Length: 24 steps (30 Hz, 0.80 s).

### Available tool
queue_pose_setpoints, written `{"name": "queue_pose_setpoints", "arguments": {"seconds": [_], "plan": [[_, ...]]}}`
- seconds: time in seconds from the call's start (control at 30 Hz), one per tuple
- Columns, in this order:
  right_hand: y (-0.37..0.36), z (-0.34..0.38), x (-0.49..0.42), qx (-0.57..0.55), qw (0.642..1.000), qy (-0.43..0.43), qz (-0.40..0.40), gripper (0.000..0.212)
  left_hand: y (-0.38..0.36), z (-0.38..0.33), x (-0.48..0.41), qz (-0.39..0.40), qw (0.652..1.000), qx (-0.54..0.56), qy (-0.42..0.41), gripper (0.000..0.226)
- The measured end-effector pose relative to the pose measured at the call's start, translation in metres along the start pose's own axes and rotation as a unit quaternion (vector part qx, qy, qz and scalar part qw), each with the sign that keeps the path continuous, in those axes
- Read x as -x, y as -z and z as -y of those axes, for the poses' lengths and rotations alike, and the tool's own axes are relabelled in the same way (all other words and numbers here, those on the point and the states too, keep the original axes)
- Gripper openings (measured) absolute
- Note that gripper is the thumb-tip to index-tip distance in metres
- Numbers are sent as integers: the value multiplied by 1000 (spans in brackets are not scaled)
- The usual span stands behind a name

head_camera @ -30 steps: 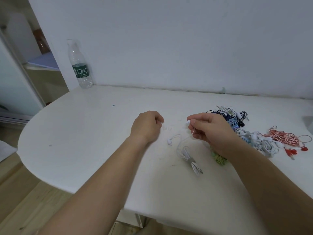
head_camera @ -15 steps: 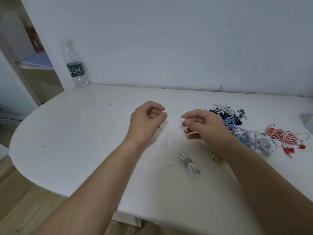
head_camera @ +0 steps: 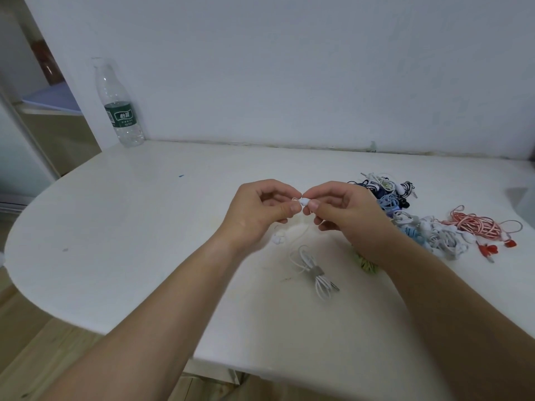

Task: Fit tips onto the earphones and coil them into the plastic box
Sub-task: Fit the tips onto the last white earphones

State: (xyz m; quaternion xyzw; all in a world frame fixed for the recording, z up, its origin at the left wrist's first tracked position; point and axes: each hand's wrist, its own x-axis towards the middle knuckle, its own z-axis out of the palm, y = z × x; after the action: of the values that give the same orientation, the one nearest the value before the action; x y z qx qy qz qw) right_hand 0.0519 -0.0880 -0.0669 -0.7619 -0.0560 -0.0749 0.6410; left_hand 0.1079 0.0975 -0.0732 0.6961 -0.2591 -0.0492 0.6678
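Note:
My right hand [head_camera: 344, 215] pinches a white earbud [head_camera: 304, 202] above the table. My left hand [head_camera: 257, 215] pinches a small clear ear tip [head_camera: 294, 200] right against that earbud. The cable of the white earphones [head_camera: 314, 270] hangs down to a bundle held by a grey tie on the table. The second white earbud [head_camera: 277, 240] lies on the table below my left hand. No plastic box can be seen.
A heap of tangled earphones [head_camera: 411, 218] in dark blue, light blue and white lies at the right, with a red-and-white set [head_camera: 477, 227] beyond. A green bundle [head_camera: 366, 264] peeks out under my right wrist. A water bottle [head_camera: 120, 111] stands at the back left by the wall.
Both hands rose off the table and came together. My left hand brought the tip over to the earbud held in my right hand.

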Motion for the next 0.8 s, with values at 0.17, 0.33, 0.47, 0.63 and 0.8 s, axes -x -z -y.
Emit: {"name": "queue_pose_setpoints", "arguments": {"seconds": [0.17,0.33,0.47,0.63,0.8], "plan": [[0,-1,0,0,1000,-5,-10,9,0,-1,1,13,1000,21,-1,18],[0,-1,0,-6,1000,-11,-23,11,3,0,0,27,999,31,14,24],[0,-2,-1,-4,1000,-14,-27,11,4,1,0,22,999,30,23,19],[1,-3,-2,-1,1000,-16,-26,10,3,1,1,18,999,20,21,12],[1,-2,-1,-7,999,-10,-38,9,2,2,1,7,999,34,31,13]]}}
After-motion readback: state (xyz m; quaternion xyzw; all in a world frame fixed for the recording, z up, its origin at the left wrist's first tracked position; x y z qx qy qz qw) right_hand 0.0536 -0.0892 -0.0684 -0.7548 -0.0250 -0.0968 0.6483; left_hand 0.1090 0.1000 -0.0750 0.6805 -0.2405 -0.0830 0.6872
